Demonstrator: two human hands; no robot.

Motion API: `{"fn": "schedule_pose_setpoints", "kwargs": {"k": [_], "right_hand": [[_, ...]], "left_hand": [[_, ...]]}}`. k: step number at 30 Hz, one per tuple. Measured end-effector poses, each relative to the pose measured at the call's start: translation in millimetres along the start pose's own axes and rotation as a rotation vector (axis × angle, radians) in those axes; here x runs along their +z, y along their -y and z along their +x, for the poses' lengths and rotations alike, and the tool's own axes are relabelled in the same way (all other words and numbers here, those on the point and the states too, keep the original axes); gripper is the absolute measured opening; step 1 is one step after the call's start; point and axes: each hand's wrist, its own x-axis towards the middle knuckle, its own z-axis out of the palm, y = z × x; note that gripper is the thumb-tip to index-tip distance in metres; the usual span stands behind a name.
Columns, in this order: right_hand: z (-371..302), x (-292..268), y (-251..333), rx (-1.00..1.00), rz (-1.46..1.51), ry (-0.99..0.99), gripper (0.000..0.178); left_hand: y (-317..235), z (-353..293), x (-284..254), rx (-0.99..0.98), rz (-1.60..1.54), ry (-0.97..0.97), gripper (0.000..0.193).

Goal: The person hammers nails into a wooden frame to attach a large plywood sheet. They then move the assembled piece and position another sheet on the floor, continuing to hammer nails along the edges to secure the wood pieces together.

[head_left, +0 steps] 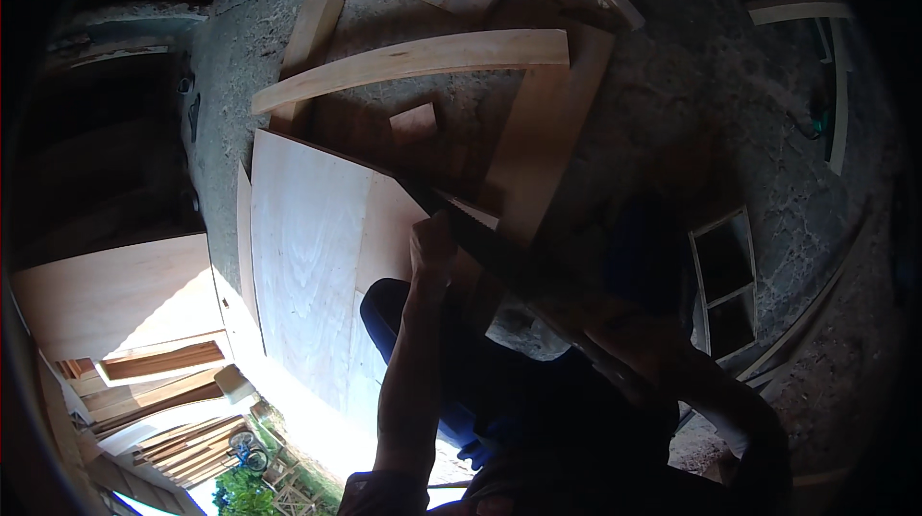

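A handsaw (477, 245) with a dark, toothed blade runs diagonally across the right edge of a large pale plywood sheet (307, 218). My left hand (432, 242) is closed on the sheet's edge, right beside the blade. In deep shadow at the lower right, my right hand (615, 332) grips the saw's handle end; its fingers are hard to make out. A narrow light strip of wood (471, 211) shows on the far side of the blade. My bent left knee (382, 310) rests against the sheet.
Beyond the sheet, a long board (413, 67) lies across wooden planks (543, 146), with a small wood block (414, 122) nearby. A divided wooden frame (725, 281) stands on the rough floor at right. Stacked lumber (197, 449) is at lower left in sunlight.
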Motion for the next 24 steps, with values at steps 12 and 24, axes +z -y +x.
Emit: {"fn": "schedule_pose_setpoints", "kwargs": {"k": [12, 24], "right_hand": [[10.7, 0.4, -7.0, 0.03, 0.017, -0.036, 0.05], [-12.9, 7.6, -17.6, -0.028, -0.063, -0.075, 0.042]], "left_hand": [[-11.9, 11.3, 6.0, -0.336, -0.141, 0.17, 0.015], [-20.1, -2.8, 0.5, 0.0, 0.068, 0.034, 0.014]]}}
